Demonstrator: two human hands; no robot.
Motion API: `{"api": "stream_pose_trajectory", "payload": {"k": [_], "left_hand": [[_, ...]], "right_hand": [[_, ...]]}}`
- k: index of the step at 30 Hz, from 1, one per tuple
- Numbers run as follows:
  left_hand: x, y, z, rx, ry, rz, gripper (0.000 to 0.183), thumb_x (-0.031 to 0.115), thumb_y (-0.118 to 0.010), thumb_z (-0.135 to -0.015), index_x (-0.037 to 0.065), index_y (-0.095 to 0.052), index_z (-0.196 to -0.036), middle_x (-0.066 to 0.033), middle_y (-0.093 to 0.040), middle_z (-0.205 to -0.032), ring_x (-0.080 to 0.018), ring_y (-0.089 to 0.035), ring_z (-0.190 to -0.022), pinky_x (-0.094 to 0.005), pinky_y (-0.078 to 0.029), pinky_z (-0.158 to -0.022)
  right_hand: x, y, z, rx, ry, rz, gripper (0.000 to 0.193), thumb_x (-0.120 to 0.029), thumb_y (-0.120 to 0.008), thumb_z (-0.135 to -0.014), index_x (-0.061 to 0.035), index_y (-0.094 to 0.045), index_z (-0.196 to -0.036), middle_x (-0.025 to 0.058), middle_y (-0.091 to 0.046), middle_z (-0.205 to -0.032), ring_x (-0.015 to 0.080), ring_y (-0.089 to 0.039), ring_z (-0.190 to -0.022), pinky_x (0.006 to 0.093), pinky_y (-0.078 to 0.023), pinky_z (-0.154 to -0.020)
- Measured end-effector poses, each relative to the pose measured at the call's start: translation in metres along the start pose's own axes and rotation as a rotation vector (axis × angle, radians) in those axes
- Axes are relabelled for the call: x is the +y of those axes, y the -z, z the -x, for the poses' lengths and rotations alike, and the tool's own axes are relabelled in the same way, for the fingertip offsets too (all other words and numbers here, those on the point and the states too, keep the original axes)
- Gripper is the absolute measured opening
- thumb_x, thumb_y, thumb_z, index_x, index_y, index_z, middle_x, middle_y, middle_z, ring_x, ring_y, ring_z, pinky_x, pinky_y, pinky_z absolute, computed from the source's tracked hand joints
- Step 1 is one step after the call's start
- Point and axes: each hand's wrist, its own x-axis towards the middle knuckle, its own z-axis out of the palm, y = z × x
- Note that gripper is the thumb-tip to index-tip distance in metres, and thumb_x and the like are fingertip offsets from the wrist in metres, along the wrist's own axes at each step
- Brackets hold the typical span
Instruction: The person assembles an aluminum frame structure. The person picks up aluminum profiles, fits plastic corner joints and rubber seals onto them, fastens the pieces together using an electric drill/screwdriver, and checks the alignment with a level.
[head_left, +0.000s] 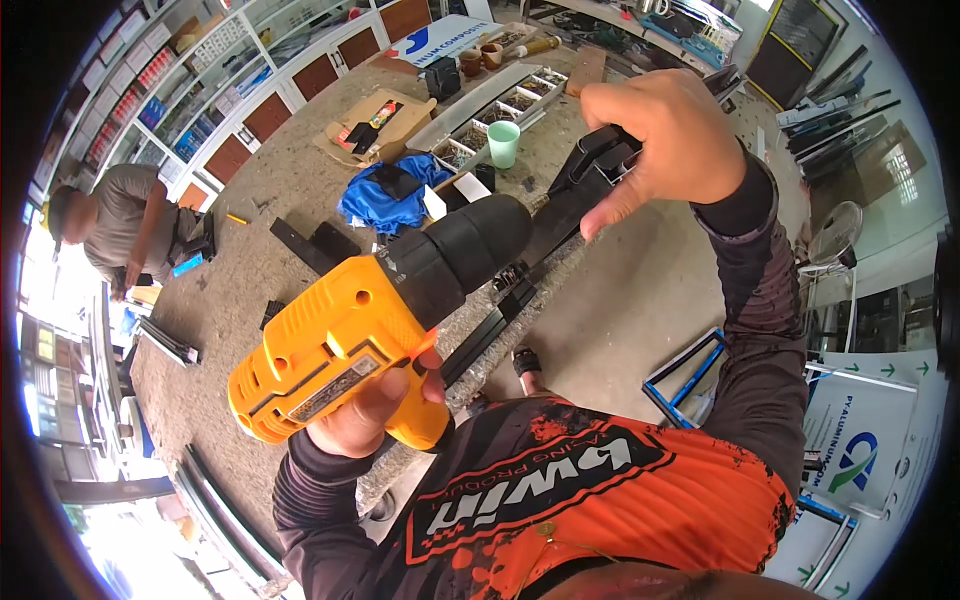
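Note:
A yellow and black cordless drill (325,345) fills the middle of the view, with my left hand (360,420) wrapped round its handle. Its black chuck (480,240) points up and right, toward a black metal profile (565,215). My right hand (672,140) grips the hollow end of that profile from above, thumb along its side. Whether a bit sits in the chuck, or touches the profile, is hidden. Beneath the drill, another dark profile (490,330) lies along the table's near edge.
On the speckled worktable (190,340) are a blue cloth (390,195), an open cardboard box (365,130), a green cup (503,145) and a divided tray of small parts (470,140). A co-worker (135,215) sits at the far left. Blue-edged frames (690,375) lean at right.

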Motion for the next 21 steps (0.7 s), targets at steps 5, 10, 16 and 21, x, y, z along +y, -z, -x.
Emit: {"api": "stream_pose_trajectory", "payload": {"k": [5, 10, 16, 21], "left_hand": [[0.001, -0.002, 0.001, -0.015, 0.005, 0.008, 0.052, 0.034, -0.072, -0.08, 0.002, -0.054, -0.118, -0.0134, -0.063, -0.092, -0.0248, -0.064, -0.066, -0.0337, -0.054, -0.058], [-0.002, 0.001, -0.002, -0.108, 0.036, 0.089, 0.051, 0.026, -0.071, -0.083, 0.004, -0.048, -0.124, -0.0149, -0.064, -0.099, -0.0232, -0.064, -0.072, -0.0348, -0.054, -0.064], [-0.01, -0.002, 0.008, -0.001, 0.087, 0.057, 0.068, 0.03, -0.075, -0.078, 0.006, -0.043, -0.132, -0.0165, -0.065, -0.104, -0.0233, -0.063, -0.071, -0.0344, -0.054, -0.063], [-0.012, -0.021, 0.01, 0.121, 0.079, 0.093, 0.093, 0.027, -0.081, -0.066, 0.006, -0.028, -0.14, -0.0182, -0.06, -0.103, -0.0253, -0.063, -0.074, -0.0356, -0.054, -0.062]], "right_hand": [[-0.002, 0.002, 0.003, -0.012, -0.004, 0.029, 0.071, -0.067, -0.08, -0.047, -0.0097, -0.045, -0.071, 0.0071, -0.044, -0.058, 0.0305, -0.049, -0.054, 0.0381, -0.037, -0.051], [-0.003, 0.003, 0.005, 0.004, 0.007, 0.025, 0.071, -0.067, -0.08, -0.048, -0.0099, -0.046, -0.073, 0.0069, -0.046, -0.059, 0.0303, -0.05, -0.055, 0.038, -0.038, -0.051], [0.004, 0.009, 0.013, 0.054, 0.035, -0.115, 0.068, -0.065, -0.08, -0.05, -0.0102, -0.049, -0.077, 0.0058, -0.052, -0.066, 0.0296, -0.055, -0.064, 0.0379, -0.041, -0.06], [0.035, 0.022, 0.043, -0.11, -0.002, 0.036, 0.065, -0.063, -0.077, -0.051, -0.0091, -0.049, -0.073, 0.0055, -0.052, -0.066, 0.0298, -0.055, -0.066, 0.0385, -0.041, -0.063]]}}
